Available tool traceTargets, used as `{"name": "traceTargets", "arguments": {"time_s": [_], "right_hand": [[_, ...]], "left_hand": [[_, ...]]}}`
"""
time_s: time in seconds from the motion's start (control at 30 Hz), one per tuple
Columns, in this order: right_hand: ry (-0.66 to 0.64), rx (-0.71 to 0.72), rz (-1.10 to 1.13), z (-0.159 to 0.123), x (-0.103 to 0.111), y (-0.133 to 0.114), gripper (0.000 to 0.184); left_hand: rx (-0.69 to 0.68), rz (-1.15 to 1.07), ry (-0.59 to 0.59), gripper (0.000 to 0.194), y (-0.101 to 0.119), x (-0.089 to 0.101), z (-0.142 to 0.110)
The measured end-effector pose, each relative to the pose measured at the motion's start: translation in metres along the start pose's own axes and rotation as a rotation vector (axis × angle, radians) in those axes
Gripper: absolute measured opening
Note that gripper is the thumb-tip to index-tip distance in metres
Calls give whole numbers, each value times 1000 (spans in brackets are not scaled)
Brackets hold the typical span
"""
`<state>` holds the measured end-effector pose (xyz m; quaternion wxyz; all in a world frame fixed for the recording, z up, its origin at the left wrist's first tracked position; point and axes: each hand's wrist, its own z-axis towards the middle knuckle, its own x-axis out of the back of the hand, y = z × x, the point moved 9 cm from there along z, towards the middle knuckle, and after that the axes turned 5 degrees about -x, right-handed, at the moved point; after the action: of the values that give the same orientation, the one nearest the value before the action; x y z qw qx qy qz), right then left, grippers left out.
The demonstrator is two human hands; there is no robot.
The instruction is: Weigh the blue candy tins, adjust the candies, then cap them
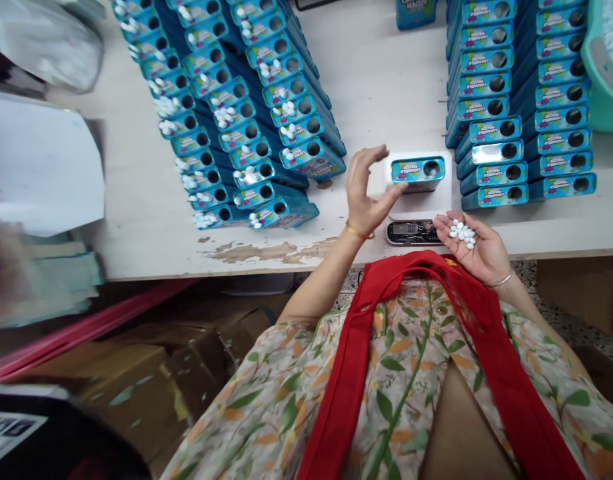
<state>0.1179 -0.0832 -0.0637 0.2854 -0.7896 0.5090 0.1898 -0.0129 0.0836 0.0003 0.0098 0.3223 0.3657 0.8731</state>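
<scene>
You seem to be at the weighing step: one blue tin (417,171) stands upright on the white scale (444,204), right of centre in the frame, its round opening facing up. Your left hand (367,197) is spread wide in a curve at the tin's left side; whether the thumb touches it, you can't tell from this angle. Your right hand (482,251), lower right of the scale, lies palm up, loosely cupped under a small heap of white sweets (462,234). The display (406,229) is small, but appears to read zero. From here, the next move calls for keeping that palm level, and for a narrow, steady pinch to pick single sweets off the heap.
</scene>
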Motion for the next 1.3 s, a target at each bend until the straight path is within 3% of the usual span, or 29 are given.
{"name": "traceTargets", "arguments": {"time_s": [0.07,0.1,0.2,0.27,0.33,0.47,0.63,0.8,0.93,1.1,1.2,1.3], "right_hand": [[-19,-18,-6,-1,0,4,19],[-21,-28,-14,-1,0,6,19],[3,-37,-43,-1,7,12,20],[24,-32,-73,-4,12,13,20],[46,-28,-107,-8,18,13,19],[110,-7,-132,-17,33,13,13],[125,34,-106,-17,41,17,9],[86,57,-142,-14,34,20,10],[43,56,-27,-10,20,18,13],[-54,82,94,-5,-12,6,16],[-139,80,66,-4,-29,3,19],[-180,73,33,-5,-33,4,19]], "left_hand": [[-97,13,34,33,31,8,-9],[-155,-2,-25,26,48,1,-14],[-268,-22,-392,26,89,-49,-35],[-285,26,-614,31,102,-84,-49],[-280,67,-736,31,108,-107,-55],[-232,31,-815,27,117,-122,-54],[-80,-20,-889,24,117,-118,-51],[6,45,-904,23,109,-112,-53],[-77,-30,-717,20,107,-93,-41],[-182,-195,-419,16,101,-41,2],[-151,-97,-339,13,89,-16,34],[-127,-5,-329,12,76,-8,55]]}}
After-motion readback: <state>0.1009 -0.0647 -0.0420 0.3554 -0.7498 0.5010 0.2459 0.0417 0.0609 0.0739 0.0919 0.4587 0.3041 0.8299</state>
